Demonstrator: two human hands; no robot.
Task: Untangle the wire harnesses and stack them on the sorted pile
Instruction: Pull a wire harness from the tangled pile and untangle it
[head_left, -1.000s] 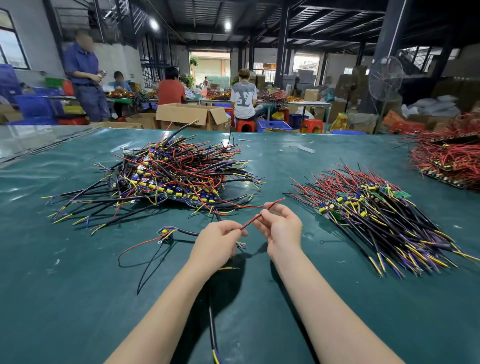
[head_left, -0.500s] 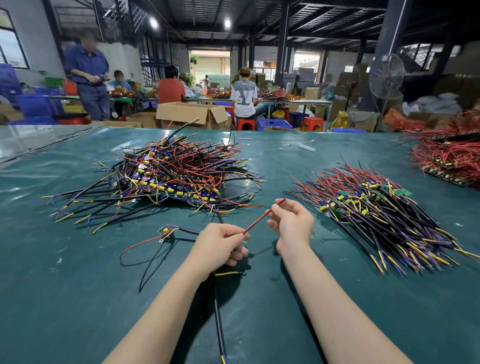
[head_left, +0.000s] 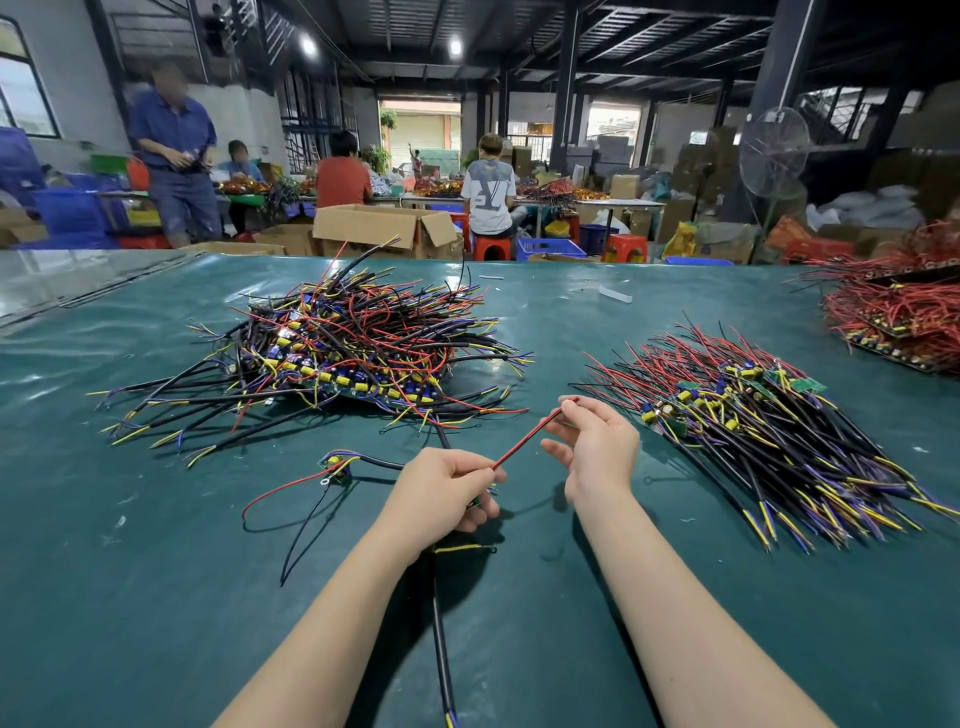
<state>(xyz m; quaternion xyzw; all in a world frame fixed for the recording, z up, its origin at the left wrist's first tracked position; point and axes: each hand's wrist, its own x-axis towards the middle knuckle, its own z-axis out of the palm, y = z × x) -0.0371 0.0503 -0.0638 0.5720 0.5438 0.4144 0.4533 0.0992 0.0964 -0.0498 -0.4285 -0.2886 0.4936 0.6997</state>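
A tangled heap of wire harnesses (head_left: 343, 353), black, red, yellow and blue, lies at the left centre of the green table. The sorted pile (head_left: 769, 431) fans out on the right with its wires aligned. My left hand (head_left: 441, 493) grips one harness, whose black cable (head_left: 441, 649) trails toward me. My right hand (head_left: 597, 447) pinches the far end of that harness's red wire (head_left: 524, 441), stretched taut between both hands. A second loose harness (head_left: 337, 467) with a small board, red wire and black wire lies left of my left hand.
The green table cover (head_left: 156, 571) spreads around my arms. A pile of red-wired boards (head_left: 898, 312) sits at the far right edge. Beyond the table stand cardboard boxes (head_left: 379, 228), a pedestal fan (head_left: 774, 150), and several people at other benches.
My right hand has slid along the red wire up and to the right, pulling it straighter. My left hand kept its grip and stayed almost still.
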